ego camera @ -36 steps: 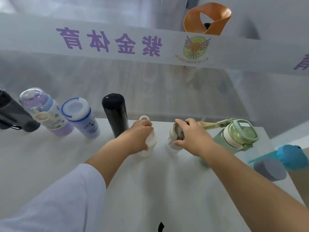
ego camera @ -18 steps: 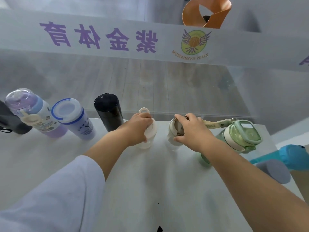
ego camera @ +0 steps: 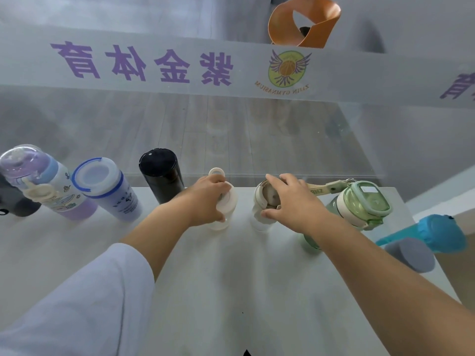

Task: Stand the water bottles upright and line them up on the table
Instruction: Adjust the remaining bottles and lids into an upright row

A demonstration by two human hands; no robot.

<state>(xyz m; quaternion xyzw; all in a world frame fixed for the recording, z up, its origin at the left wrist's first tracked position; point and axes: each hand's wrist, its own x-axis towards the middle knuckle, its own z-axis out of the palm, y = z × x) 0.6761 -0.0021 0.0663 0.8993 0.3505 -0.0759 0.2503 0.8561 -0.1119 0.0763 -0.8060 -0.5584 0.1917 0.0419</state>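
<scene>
White plastic bottles (ego camera: 223,201) (ego camera: 262,201) gripped upright, left hand (ego camera: 205,201), right hand (ego camera: 290,204); teal bottle (ego camera: 431,235) apparently unplaced beyond the table's edge.

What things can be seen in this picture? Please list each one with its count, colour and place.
dark bottle: 1, black, far left edge, mostly cut off
cartoon-print bottle: 1, purple and blue with clear dome lid, left
blue-rimmed bottle: 1, translucent white, right of the cartoon-print one
black flask: 1, black, left of centre
white bottle with ring loop: 1, white, centre, under the left hand
white flip-lid bottle: 1, white, centre, under the right hand
green bottle: 1, pale green with strap, right
blue bottle: 1, blue, beyond the table's right edge; support hidden
grey round object: 1, grey, right edge
table: 1, white
glass panel: 1, purple lettering, behind the table
orange chair: 1, behind the glass
left hand: grip on its bottle's cap
right hand: grip on its bottle's lid
</scene>
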